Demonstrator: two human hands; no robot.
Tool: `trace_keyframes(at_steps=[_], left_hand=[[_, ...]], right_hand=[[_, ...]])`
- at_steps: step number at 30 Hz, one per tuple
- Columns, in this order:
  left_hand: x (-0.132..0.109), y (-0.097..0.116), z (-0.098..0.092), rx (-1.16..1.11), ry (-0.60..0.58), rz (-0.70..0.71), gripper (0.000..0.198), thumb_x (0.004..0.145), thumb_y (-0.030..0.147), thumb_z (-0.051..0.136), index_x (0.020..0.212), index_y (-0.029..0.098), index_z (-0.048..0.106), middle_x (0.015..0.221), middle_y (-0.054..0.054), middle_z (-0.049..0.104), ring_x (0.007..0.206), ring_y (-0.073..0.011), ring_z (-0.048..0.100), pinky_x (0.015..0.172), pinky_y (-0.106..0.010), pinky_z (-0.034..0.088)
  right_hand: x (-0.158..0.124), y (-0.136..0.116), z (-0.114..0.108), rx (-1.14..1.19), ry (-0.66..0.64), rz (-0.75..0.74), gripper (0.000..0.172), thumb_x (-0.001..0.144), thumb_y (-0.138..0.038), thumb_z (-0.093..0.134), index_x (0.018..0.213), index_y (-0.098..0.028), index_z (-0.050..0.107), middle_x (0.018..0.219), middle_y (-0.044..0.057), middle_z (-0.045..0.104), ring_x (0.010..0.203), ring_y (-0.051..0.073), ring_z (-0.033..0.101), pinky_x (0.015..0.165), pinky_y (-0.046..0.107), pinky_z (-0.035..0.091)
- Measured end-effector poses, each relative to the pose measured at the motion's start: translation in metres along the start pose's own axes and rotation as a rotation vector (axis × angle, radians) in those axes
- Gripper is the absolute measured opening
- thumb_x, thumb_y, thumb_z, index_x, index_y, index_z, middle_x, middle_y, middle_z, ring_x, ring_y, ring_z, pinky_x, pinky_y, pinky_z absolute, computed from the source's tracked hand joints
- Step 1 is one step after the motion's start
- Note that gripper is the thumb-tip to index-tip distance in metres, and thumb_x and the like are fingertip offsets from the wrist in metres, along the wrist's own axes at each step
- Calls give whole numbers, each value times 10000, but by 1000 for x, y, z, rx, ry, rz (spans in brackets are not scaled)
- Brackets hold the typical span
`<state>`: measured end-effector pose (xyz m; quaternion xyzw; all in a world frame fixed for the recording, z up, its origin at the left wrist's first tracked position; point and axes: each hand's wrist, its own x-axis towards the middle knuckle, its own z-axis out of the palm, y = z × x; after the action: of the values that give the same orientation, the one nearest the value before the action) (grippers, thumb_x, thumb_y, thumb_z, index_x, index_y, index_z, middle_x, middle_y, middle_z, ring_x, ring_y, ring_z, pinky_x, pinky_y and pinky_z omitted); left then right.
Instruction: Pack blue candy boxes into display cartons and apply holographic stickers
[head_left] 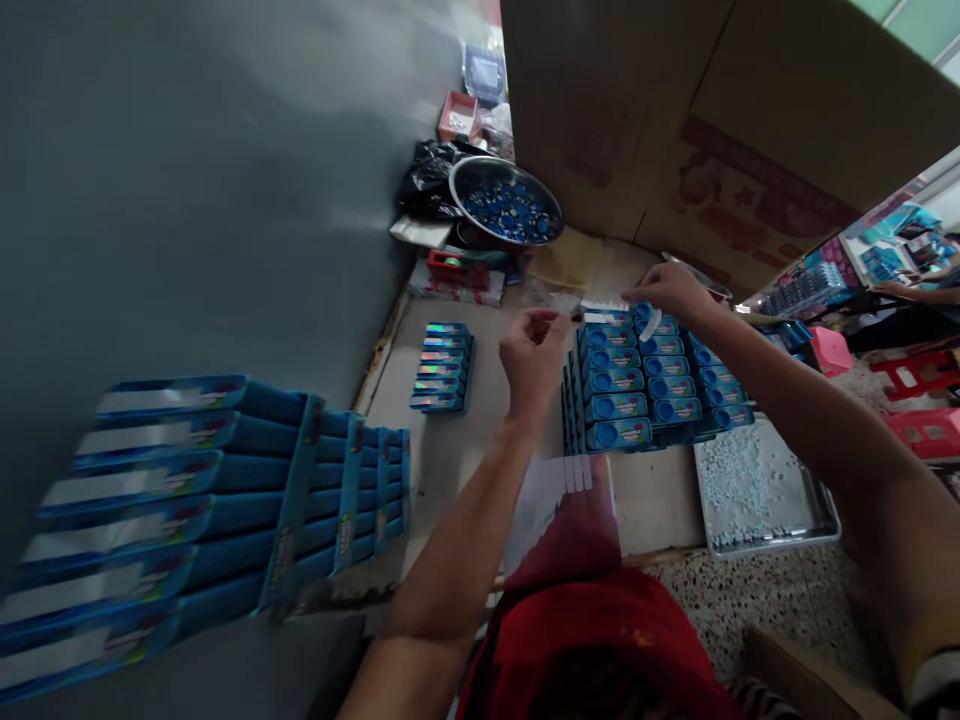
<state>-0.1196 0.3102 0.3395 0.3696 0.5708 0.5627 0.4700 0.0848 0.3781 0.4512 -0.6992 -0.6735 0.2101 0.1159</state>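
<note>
My left hand (534, 350) is closed, fingers curled and thumb against fingertips, just left of rows of blue toy boxes (618, 407) with round windows. Whatever it pinches, if anything, is too small to make out. Over the back of these rows, my right hand (671, 288) is closed in a pinch. A narrow white sticker strip (651, 324) hangs below its fingers. White strips (600, 318) lie across the rearmost boxes. Nearest me is a glossy sheet (559, 520) with several white strips at its upper edge.
Blue box stacks stand at left (247, 480), with a smaller stack (441, 368) behind. A steel bowl (453, 190) holds blue pieces near a red tape dispenser (457, 270). A metal tray (814, 535) holds small pale beads. A large carton (637, 110) rises behind; another person's arm (911, 290) shows far right.
</note>
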Motion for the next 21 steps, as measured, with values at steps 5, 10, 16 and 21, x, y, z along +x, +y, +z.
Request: trace_keyframes(at_steps=[5,10,16,21], left_hand=[[-38,49,15,-155,-425,-242,472,862,650,792,898,183,739,829,-53,762,551,-98,601,521,-222,443],[-38,45,16,-298,-442,-323,371,755,455,918,808,165,693,798,-28,745,572,-64,583,529,-174,445],[-7,44,-26,-73,-463,-39,342,811,456,827,764,194,612,682,27,630,551,-73,546,523,-180,438],[17,57,-35,208,-547,122,219,818,316,760,706,184,627,596,26,571,520,-85,503,507,-206,398]], right_hand=[[-17,-31,-1,212,115,-16,389,824,-431,839,678,-190,572,628,-36,520,633,105,451,626,275,348],[-33,-46,5,303,135,-18,377,895,-443,803,731,-193,573,632,-29,529,633,103,463,604,259,339],[-45,-35,-6,583,-147,100,495,606,-183,1001,950,-186,645,629,-43,628,560,120,548,528,239,336],[-34,-25,8,615,-42,101,501,567,-80,978,880,-199,606,624,-4,665,597,179,653,540,253,422]])
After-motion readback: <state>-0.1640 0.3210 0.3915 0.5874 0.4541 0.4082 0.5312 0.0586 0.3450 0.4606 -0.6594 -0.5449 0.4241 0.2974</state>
